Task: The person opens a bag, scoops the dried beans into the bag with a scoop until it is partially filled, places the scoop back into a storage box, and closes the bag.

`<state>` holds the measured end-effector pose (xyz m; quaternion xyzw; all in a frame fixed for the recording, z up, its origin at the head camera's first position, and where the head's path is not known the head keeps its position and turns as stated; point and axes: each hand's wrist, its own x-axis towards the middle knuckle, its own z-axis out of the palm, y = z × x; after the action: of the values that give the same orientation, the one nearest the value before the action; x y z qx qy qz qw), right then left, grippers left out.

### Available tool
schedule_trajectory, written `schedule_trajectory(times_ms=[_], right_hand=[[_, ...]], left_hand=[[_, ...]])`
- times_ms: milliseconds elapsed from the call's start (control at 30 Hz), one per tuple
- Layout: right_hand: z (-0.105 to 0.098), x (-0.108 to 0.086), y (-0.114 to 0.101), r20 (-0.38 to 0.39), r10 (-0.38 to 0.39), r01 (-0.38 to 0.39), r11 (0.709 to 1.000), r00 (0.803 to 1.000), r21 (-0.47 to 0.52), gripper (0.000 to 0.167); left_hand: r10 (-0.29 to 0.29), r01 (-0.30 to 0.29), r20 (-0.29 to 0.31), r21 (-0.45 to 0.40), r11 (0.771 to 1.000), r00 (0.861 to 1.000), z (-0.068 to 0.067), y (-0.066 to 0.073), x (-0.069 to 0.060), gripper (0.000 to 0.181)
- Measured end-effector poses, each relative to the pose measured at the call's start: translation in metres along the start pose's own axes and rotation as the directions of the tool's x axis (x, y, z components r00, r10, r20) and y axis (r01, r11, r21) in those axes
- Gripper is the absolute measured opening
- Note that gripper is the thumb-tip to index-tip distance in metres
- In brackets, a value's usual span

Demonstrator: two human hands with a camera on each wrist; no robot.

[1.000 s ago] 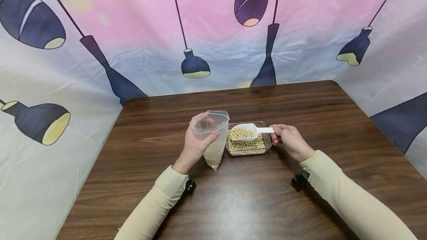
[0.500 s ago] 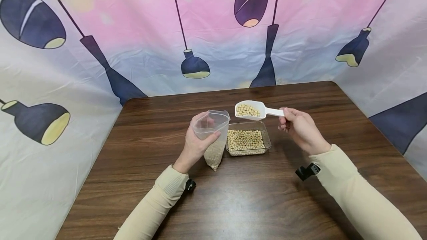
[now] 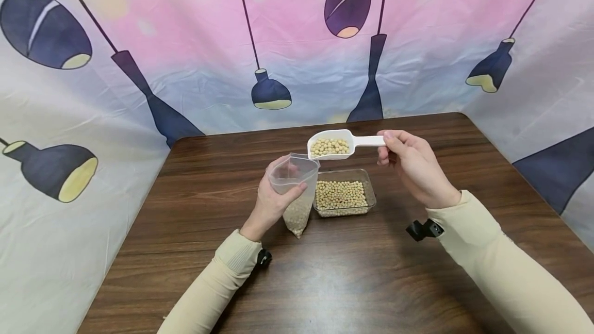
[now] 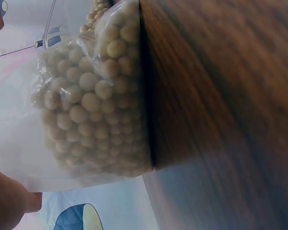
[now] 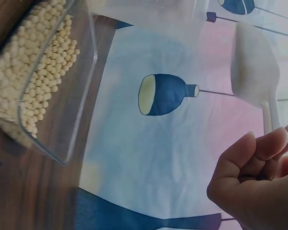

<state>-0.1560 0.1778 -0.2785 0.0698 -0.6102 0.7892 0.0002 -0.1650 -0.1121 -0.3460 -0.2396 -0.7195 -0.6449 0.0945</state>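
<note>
Left hand (image 3: 274, 197) is gripping part-filled bag (image 3: 305, 170) of beans (image 4: 86, 105); right hand (image 3: 415, 161) is pinching loaded scoop (image 3: 351, 143) near bag mouth, untipped; right-side box (image 3: 370, 189) is holding more

Both arms wear long, plain cream sleeves. The left sleeve (image 3: 204, 293), on the side toward the left edge of the table (image 3: 153, 251), ends in a close cuff (image 3: 238, 256) with fine ribbing. The right sleeve (image 3: 515, 272), toward the table's right edge, has soft creases and a smooth wristband (image 3: 449, 210). A small black device (image 3: 264, 257) with a pale mark sits at the left wrist. At the right wrist is another black unit (image 3: 424, 230), part rounded, part boxy, with tiny light spots on its face. The left hand (image 3: 275, 197) and right hand (image 3: 413, 166) are bare.
</note>
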Motion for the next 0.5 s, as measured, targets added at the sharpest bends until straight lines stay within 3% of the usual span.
schedule_trajectory(times_ms=[300, 500], right_hand=[[0.012, 0.004, -0.009, -0.019, -0.115, 0.113, 0.989, 0.993, -0.099, 0.029], [0.016, 0.004, -0.011, -0.019, -0.146, 0.141, 0.978, 0.989, -0.154, 0.027]], left_hand=[[-0.005, 0.005, 0.001, 0.010, 1.000, 1.000, 0.000, 0.001, -0.001, 0.067], [-0.001, 0.001, -0.005, 0.002, 1.000, 1.000, 0.000, 0.000, 0.000, 0.066]])
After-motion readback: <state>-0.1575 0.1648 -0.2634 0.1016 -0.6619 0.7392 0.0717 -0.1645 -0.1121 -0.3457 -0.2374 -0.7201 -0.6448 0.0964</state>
